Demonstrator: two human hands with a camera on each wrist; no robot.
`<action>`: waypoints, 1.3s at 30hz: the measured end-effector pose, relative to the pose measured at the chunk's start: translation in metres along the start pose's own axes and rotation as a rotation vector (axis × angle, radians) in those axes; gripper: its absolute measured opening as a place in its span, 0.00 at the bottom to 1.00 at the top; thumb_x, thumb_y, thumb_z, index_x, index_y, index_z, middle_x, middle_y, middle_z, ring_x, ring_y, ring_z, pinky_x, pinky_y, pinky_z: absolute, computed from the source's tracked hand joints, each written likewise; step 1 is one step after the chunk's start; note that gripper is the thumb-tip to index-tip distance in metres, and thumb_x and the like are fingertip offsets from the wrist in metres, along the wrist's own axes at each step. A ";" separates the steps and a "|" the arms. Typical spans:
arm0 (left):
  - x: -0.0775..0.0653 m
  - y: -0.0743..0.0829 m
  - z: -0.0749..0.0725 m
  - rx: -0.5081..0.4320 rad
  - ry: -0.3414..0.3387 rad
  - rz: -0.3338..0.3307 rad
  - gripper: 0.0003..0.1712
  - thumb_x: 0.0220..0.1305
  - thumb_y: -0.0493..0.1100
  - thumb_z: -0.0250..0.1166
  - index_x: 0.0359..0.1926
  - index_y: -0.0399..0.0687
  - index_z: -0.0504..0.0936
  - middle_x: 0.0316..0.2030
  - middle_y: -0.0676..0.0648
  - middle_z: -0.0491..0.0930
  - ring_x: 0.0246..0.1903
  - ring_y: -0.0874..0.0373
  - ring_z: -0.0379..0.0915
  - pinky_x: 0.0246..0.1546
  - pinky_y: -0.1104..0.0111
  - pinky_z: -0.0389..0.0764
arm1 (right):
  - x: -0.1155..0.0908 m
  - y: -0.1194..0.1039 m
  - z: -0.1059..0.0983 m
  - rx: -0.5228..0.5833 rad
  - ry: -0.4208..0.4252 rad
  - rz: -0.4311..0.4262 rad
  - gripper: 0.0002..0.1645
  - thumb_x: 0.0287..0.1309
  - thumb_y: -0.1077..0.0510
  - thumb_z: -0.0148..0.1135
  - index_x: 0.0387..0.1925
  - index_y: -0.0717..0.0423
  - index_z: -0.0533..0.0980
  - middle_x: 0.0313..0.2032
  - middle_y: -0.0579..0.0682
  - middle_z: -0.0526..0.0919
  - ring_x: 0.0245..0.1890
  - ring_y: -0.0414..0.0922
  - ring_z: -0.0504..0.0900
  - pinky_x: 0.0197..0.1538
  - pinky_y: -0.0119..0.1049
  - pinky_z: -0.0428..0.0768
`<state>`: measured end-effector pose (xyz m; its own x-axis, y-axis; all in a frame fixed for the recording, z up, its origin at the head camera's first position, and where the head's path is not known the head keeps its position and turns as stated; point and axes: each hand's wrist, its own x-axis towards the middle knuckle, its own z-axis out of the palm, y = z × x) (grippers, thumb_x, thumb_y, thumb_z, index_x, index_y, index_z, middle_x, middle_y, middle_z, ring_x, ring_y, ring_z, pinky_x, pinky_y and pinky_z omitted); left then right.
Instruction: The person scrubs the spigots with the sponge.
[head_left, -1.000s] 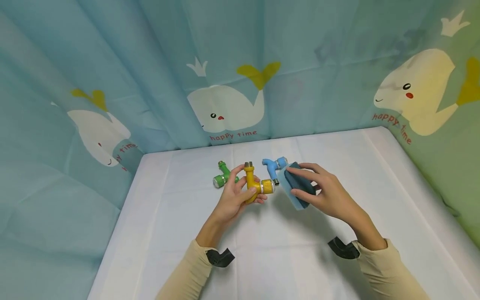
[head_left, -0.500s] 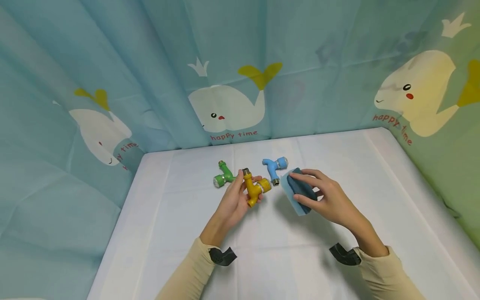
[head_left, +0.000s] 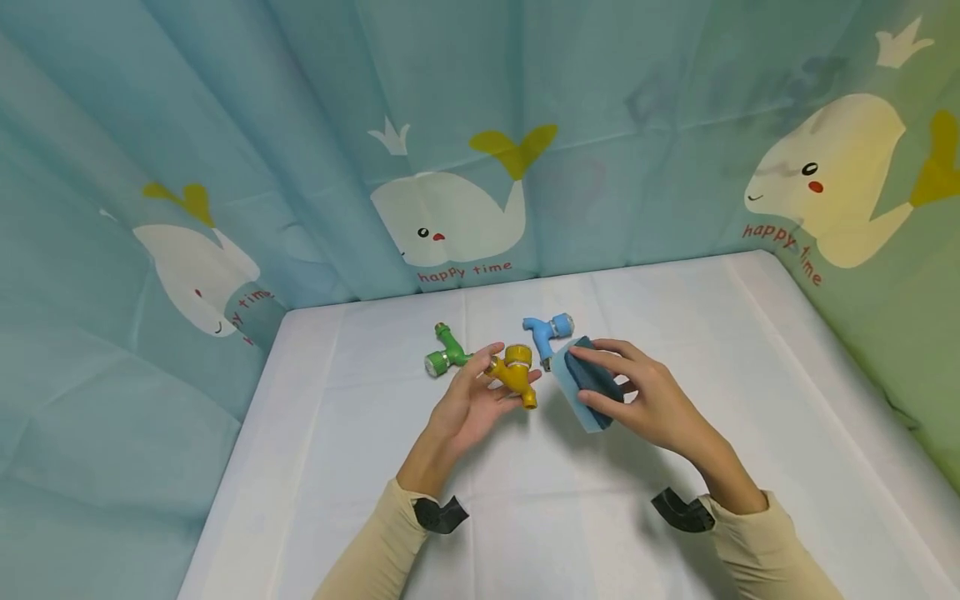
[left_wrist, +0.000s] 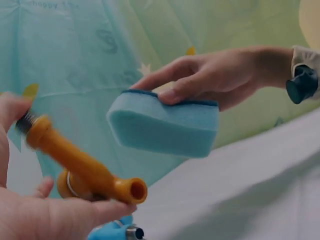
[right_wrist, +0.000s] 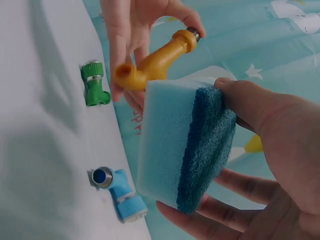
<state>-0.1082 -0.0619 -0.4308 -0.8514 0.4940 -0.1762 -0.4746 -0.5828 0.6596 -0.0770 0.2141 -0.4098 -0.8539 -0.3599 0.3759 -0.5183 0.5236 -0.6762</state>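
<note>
My left hand (head_left: 468, 410) holds a yellow tap (head_left: 513, 377) above the table. In the right wrist view a digit touches the threaded metal end of the yellow tap (right_wrist: 160, 61), and other fingers lie along its far side. My right hand (head_left: 648, 392) grips a sponge (head_left: 588, 385) between thumb and fingers. The sponge (left_wrist: 162, 127) has a light blue foam side and a dark blue scouring side. It is held close to the yellow tap but apart from it, as the left wrist view shows.
On the white table (head_left: 360, 433) behind my hands lie a green tap (head_left: 447, 348) at left and a light blue tap (head_left: 547, 333) at right. A blue curtain (head_left: 315, 150) with printed whales hangs along the table's back edge.
The yellow tap has turned in my left hand: its knob has swung from the right side to the top, and its spout now points down and right. The sponge has lowered slightly.
</note>
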 end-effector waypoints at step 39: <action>-0.006 0.013 0.001 0.382 -0.257 0.391 0.60 0.46 0.39 0.85 0.76 0.37 0.60 0.67 0.38 0.62 0.60 0.47 0.67 0.55 0.65 0.81 | 0.024 -0.028 0.029 -0.265 0.147 -0.269 0.27 0.65 0.43 0.70 0.64 0.40 0.81 0.67 0.60 0.73 0.54 0.57 0.80 0.34 0.46 0.87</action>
<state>-0.1086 -0.0717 -0.4206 -0.8427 0.4577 0.2833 0.0173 -0.5030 0.8641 -0.0815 0.1683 -0.4008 -0.6737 -0.4072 0.6167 -0.7020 0.6134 -0.3619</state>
